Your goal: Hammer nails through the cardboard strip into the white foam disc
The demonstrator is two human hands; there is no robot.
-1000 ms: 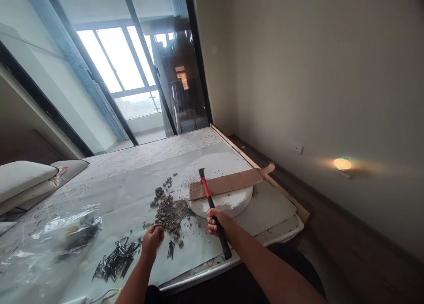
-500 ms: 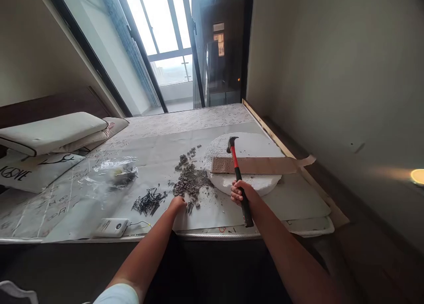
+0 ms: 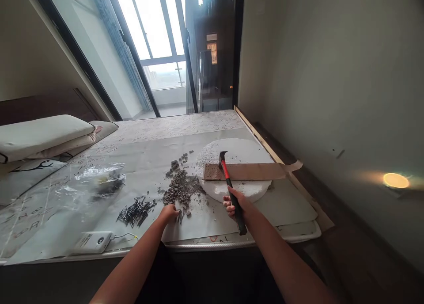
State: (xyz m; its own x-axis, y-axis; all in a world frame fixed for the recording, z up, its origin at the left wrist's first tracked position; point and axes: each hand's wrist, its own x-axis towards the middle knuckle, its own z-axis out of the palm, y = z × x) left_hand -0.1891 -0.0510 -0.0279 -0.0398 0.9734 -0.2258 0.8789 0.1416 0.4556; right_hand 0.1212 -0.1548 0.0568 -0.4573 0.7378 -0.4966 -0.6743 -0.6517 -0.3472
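- Right hand [image 3: 236, 203] wrapped tight round hammer [image 3: 231, 190] handle; head poised over wooden strip [image 3: 245, 171], not touching.
- Left hand [image 3: 168, 213] curled, fingertips down at few loose nails [image 3: 179, 216] beside rubble pile [image 3: 180, 189]; whether one is pinched, cannot tell.
- Strip lies across white foam disc [image 3: 236, 151]; its left end looks already studded.
- Larger nail heap [image 3: 135, 211] unused: work judged partway.

Bed [image 3: 215, 120] carries nails [image 3: 135, 210], rubble [image 3: 180, 189], foam disc [image 3: 238, 150].
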